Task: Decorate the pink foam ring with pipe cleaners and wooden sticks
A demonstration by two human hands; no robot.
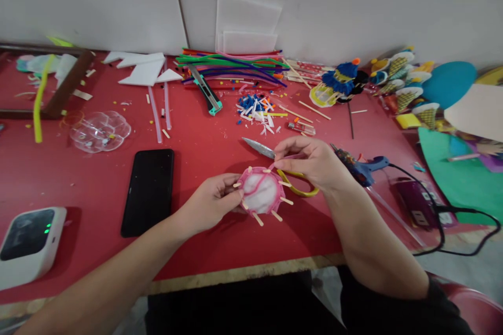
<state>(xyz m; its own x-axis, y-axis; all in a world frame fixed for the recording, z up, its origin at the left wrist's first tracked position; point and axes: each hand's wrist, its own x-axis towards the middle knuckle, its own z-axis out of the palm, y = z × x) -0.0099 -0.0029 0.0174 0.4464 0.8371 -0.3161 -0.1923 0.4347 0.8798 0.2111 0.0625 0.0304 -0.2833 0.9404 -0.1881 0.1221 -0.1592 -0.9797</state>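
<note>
Between my hands is a round white disc (262, 196) with a pink pipe cleaner woven about its rim and several short wooden sticks poking outward. My left hand (220, 196) pinches its left edge between thumb and fingers. At the upper right of the disc, my right hand (304, 159) is closed on the free end of the pink pipe cleaner (280, 162). Yellow-handled scissors (259, 147) lie on the table under and beside my right hand, blades pointing left. A blue glue gun (369, 167) rests to the right of that wrist.
A black phone (148, 191) and a white device (33, 246) lie to the left. Further back are a box cutter (206, 91), a heap of coloured pipe cleaners (236, 65) and small cut scraps (255, 110). A black cord (436, 214) runs to a purple power box (416, 201).
</note>
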